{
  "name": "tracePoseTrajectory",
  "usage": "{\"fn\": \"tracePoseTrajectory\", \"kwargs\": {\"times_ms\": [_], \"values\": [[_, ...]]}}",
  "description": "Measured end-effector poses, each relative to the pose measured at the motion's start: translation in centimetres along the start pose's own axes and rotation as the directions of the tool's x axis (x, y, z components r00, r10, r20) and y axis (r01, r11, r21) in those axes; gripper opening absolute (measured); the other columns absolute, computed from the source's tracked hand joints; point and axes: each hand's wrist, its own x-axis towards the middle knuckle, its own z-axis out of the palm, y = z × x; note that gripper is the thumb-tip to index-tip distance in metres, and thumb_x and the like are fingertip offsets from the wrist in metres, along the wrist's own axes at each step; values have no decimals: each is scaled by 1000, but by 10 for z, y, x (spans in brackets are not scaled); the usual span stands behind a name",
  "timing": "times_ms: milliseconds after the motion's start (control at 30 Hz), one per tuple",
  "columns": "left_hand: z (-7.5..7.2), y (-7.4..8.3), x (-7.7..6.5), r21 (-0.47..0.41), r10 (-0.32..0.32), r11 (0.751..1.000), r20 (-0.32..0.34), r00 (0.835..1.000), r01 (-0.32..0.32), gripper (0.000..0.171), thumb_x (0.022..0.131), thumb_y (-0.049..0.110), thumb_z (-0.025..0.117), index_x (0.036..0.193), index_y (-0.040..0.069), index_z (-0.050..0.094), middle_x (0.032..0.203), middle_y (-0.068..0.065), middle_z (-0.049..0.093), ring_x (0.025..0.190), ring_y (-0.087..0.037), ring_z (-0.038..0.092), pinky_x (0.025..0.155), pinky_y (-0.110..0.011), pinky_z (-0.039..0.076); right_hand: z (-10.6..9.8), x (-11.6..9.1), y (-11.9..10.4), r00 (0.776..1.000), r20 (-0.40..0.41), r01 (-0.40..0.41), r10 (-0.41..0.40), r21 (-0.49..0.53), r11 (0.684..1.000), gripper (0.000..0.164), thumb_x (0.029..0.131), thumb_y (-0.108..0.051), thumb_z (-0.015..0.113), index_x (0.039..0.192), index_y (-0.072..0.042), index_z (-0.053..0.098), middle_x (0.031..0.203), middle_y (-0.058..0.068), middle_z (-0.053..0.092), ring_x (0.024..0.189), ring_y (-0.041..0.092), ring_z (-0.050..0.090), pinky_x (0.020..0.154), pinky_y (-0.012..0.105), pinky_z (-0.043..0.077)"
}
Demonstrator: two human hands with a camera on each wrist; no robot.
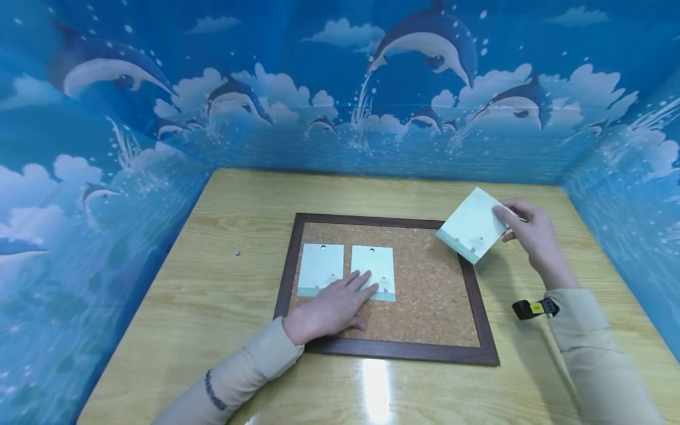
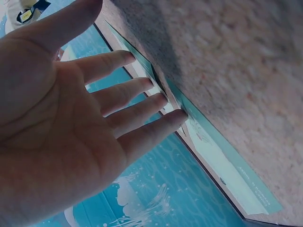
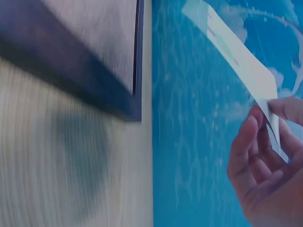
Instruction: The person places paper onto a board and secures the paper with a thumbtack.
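Observation:
Two pale green note papers lie side by side on a cork board [image 1: 430, 295], each with a small round pin or dot near its top edge. My left hand [image 1: 332, 304] rests over their lower edges with spread, straight fingers. Its fingertips touch the right-hand note [image 1: 373, 265], and the hand overlaps a corner of the left-hand note [image 1: 320, 265]. Above the board's upper right corner, my right hand [image 1: 536, 236] pinches another pale green note paper [image 1: 473, 221] by its right edge, thumb on top. This one is tilted, and the right wrist view shows its gripped end bent.
A dark wooden frame [image 1: 404, 350] borders the board on the wood-grain table [image 1: 228, 212]. One small silvery round piece [image 1: 237, 253] lies left of the board. Blue dolphin-printed sheeting [image 1: 297, 141] encloses the table's back and sides. A black device [image 1: 531, 308] is at my right wrist.

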Motion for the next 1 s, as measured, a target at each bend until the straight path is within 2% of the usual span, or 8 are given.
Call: {"fn": "tracePoseTrajectory", "kwargs": {"times_ms": [100, 200, 333, 467, 600, 700, 867, 1000], "values": [[0, 0, 1, 9, -4, 1000, 5, 1000, 4, 79, 81, 49, 57, 145, 13, 27, 152, -12, 17, 138, -31, 19, 107, -43, 29, 14, -2, -7, 994, 105, -5, 9, -34, 999, 43, 88, -41, 57, 114, -6, 58, 83, -15, 60, 64, 6, 55, 51, 32, 52], [0, 0, 4, 9, -11, 1000, -13, 1000, 11, 76, 82, 50, 57, 144, 13, 30, 151, -11, 21, 137, -31, 23, 106, -44, 31, 27, -3, -9, 974, 225, -5, 26, -92, 996, 47, 89, -44, 54, 117, -6, 57, 87, -6, 60, 64, 11, 55, 53, 36, 52], [-2, 4, 10, -15, -28, 1000, -62, 998, 27, 70, 85, 49, 57, 142, 15, 34, 149, -10, 26, 135, -31, 27, 105, -49, 32, 43, -3, -8, 926, 372, -7, 66, -159, 987, 47, 89, -48, 53, 118, -10, 57, 90, 6, 57, 62, 15, 54, 56, 41, 51], [-3, 14, 19, -18, -12, 1000, -105, 994, 10, 66, 88, 48, 52, 142, 16, 33, 150, -7, 26, 137, -29, 25, 106, -50, 30, 57, -3, 0, 874, 475, 4, 99, -212, 977, 47, 87, -50, 55, 117, -14, 58, 89, 9, 54, 58, 19, 52, 58, 41, 50], [-2, 27, 26, 11, 54, 999, -121, 991, -53, 64, 90, 48, 48, 143, 15, 32, 150, -6, 25, 138, -26, 23, 105, -49, 30, 69, -1, 7, 852, 512, 31, 113, -264, 964, 48, 88, -47, 56, 119, -11, 58, 78, 10, 54, 56, 20, 53, 54, 36, 50], [-3, 36, 30, 34, 97, 995, -94, 991, -94, 64, 90, 48, 47, 143, 15, 32, 151, -6, 25, 138, -25, 23, 105, -48, 32, 76, 0, 8, 845, 524, 71, 103, -301, 951, 44, 89, -43, 56, 118, -9, 59, 74, 10, 58, 54, 20, 53, 51, 35, 49], [-2, 46, 35, 36, 112, 993, -24, 993, -111, 66, 90, 51, 44, 144, 17, 29, 152, -5, 22, 138, -22, 23, 107, -47, 28, 85, 2, 10, 831, 546, 112, 103, -347, 931, 33, 91, -37, 56, 111, -12, 63, 94, 12, 63, 57, 18, 53, 51, 33, 48], [0, 50, 38, 24, 98, 995, 5, 995, -98, 68, 90, 53, 43, 145, 16, 27, 152, -3, 20, 139, -20, 20, 110, -47, 23, 88, 3, 12, 828, 551, 128, 104, -365, 922, 32, 91, -36, 56, 110, -11, 63, 106, 15, 61, 60, 18, 53, 51, 32, 48]]}}
